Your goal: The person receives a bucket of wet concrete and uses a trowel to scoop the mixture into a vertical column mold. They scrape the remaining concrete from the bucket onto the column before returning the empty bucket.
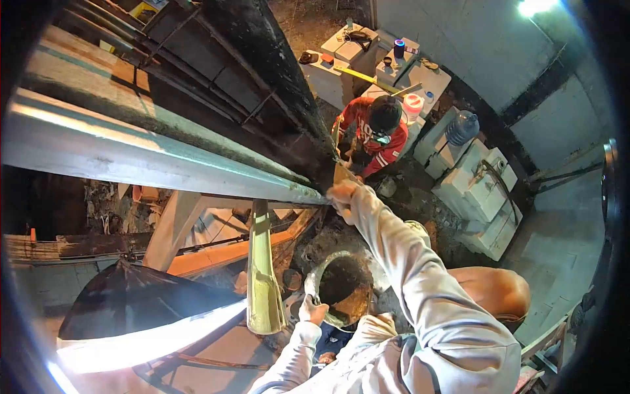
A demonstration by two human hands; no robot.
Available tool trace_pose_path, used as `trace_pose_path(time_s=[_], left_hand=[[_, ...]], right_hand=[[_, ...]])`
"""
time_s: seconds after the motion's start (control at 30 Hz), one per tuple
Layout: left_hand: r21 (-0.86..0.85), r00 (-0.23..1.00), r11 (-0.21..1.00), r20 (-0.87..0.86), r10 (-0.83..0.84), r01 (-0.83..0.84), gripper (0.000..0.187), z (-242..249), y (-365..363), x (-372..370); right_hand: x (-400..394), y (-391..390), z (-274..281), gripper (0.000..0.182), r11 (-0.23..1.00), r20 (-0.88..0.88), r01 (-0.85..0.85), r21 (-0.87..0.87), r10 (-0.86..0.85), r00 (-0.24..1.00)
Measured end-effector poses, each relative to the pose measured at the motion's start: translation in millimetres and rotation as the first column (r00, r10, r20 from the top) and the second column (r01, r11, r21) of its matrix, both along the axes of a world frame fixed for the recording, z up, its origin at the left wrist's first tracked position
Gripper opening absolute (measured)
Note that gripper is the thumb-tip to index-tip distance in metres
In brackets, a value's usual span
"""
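Observation:
My left hand (313, 310) is closed on the near left rim of a round, dirt-crusted bucket (319, 270), whose inside looks dark with brown material low down. My right hand (344, 194) reaches far forward, its fingers closed, at the end of a long pale metal beam (151, 161). A flat tan piece (342, 173) sticks up just beyond those fingers; what the hand grips is hidden. Close past it crouches a person in a red top (394, 150), with a hand near the same beam end.
A yellowish channel-shaped post (260, 289) stands left of the bucket. Below it glows a bright lamp with a black cover (131, 299). White blocks (474, 180) with a large water bottle (462, 127) are on the right. Further blocks behind hold a yellow level (366, 77) and small items.

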State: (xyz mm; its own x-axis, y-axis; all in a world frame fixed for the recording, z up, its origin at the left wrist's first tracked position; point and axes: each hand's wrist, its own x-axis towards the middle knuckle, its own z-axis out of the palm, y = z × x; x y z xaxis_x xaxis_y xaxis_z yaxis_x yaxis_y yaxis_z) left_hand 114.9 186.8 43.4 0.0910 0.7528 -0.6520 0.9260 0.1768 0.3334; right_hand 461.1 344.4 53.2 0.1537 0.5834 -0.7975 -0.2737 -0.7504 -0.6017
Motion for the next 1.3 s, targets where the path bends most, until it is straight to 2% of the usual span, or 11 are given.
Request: trace_pose_path(time_s=[0.13,0.23,0.47,0.5,0.6,0.8,0.87,1.0,1.07,1.2,1.3], left_hand=[[-0.098,0.998,0.995,-0.063,0.016,-0.022,0.056,11.7,-2.0,-9.5],[-0.069,0.997,0.996,-0.039,0.062,-0.065,0.059,8.0,-3.8,-13.7],[0.136,0.971,0.973,0.174,0.164,-0.188,0.04,-33.6,-7.7,-24.3],[0.159,0.982,0.976,0.144,0.124,-0.146,0.038,4.7,0.5,-0.8],[-0.049,0.812,0.921,0.455,0.366,-0.387,0.038,-0.3,-2.0,3.7],[0.11,0.891,0.933,0.353,0.286,-0.343,0.039,-23.9,3.6,-2.8],[-0.023,0.762,0.877,0.484,0.43,-0.48,0.039,-40.9,-0.2,-8.0],[-0.024,0.974,0.979,0.095,0.204,-0.203,0.064,-34.0,6.8,-10.7],[0.008,0.974,0.981,0.12,0.191,-0.194,0.066,-44.6,2.9,-14.3],[0.207,0.979,0.961,0.131,0.157,-0.182,0.037,-25.3,-10.1,-13.7],[0.037,0.945,0.961,0.194,0.264,-0.276,0.036,-9.8,-12.3,-3.7]], right_hand=[[0.0,-9.4,-24.8,0.017,0.958,0.205,-0.279,0.068,0.26,0.944],[8.9,-18.5,-57.1,0.033,0.691,0.606,-0.72,0.059,0.548,0.577],[20.1,40.4,-40.9,0.033,0.861,0.24,-0.508,-0.005,0.495,0.835],[17.4,24.7,9.9,0.029,0.984,-0.047,-0.172,-0.053,0.169,0.984],[-5.9,-19.9,-47.0,0.026,0.944,0.194,-0.318,0.088,0.297,0.935],[8.3,11.5,-55.6,0.024,0.671,0.437,-0.741,-0.041,0.679,0.59],[21.4,-0.1,-56.8,0.025,0.937,-0.073,-0.348,0.002,0.347,0.935],[16.0,-26.3,-1.2,0.029,0.593,0.685,-0.802,-0.067,0.612,0.395],[0.7,-24.5,8.0,0.031,0.872,0.646,-0.411,-0.265,0.477,0.596],[-17.5,-35.7,48.3,0.025,0.901,0.866,-0.378,-0.214,0.354,0.353],[-32.3,-24.9,-43.0,0.025,0.97,0.841,-0.188,-0.153,0.228,0.49]])
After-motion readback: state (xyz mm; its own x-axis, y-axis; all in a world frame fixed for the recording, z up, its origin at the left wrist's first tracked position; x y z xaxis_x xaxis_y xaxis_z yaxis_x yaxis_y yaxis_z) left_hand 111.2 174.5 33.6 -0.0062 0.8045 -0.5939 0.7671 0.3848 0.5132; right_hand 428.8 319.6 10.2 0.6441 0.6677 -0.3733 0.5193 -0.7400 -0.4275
